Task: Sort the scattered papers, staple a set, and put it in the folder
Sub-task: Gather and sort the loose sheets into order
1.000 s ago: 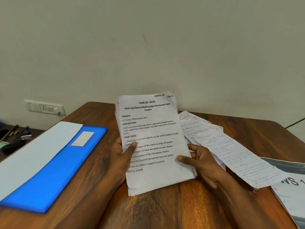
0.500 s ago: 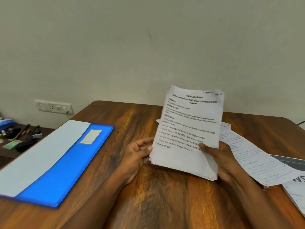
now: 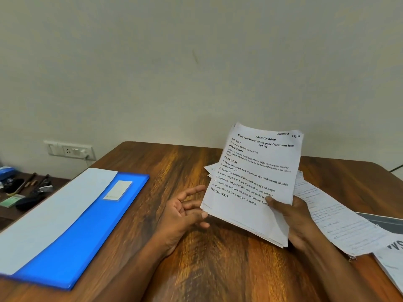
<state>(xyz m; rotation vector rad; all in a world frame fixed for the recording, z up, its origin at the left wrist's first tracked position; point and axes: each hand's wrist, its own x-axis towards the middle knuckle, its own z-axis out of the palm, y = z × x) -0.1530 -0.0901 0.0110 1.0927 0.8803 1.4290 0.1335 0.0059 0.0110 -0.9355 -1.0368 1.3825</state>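
Observation:
My right hand point(image 3: 293, 216) grips a stack of printed white sheets point(image 3: 255, 177) by its lower right edge, thumb on top, holding it tilted above the wooden table point(image 3: 174, 171). The top page is headed "Bind and Insert Multi-page Document into Folder". My left hand point(image 3: 185, 211) hovers just left of the stack with relaxed, spread fingers, its fingertips close to the stack's lower left corner and holding nothing. A blue folder point(image 3: 87, 232) lies flat at the left of the table with a pale sheet point(image 3: 50, 216) across its left side. No stapler is visible.
More loose papers point(image 3: 331, 219) lie on the table behind and right of the stack, with a printed booklet point(image 3: 390, 260) at the right edge. A low side shelf point(image 3: 19, 190) at the far left holds pens and small items. A wall socket point(image 3: 69, 150) sits behind.
The stack has moved to the right and now sits in my right hand alone. My left hand has let go of it and opened beside its lower left corner.

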